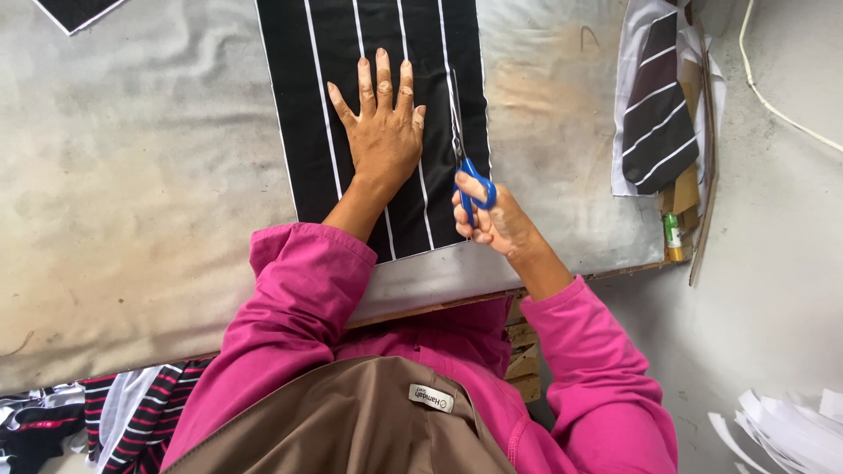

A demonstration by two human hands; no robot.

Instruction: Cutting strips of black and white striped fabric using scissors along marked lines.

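Pressing flat, left hand (384, 132) fingers spread on striped black cloth (378, 53); right hand (492, 219) clamped through blue-handled scissors (465, 162).

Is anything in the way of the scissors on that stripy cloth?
Nothing visible. The blue-handled scissors in the right hand have bare black white-striped fabric ahead of the blades. The left hand lies flat on the fabric beside them, off the blades' line.

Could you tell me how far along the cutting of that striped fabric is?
Done: the blue-handled scissors are partway up the right side of the black striped fabric. In hand: the right hand works the scissors while the left hand lies flat on the cloth. Left: the stretch beyond the blades, running out of view.
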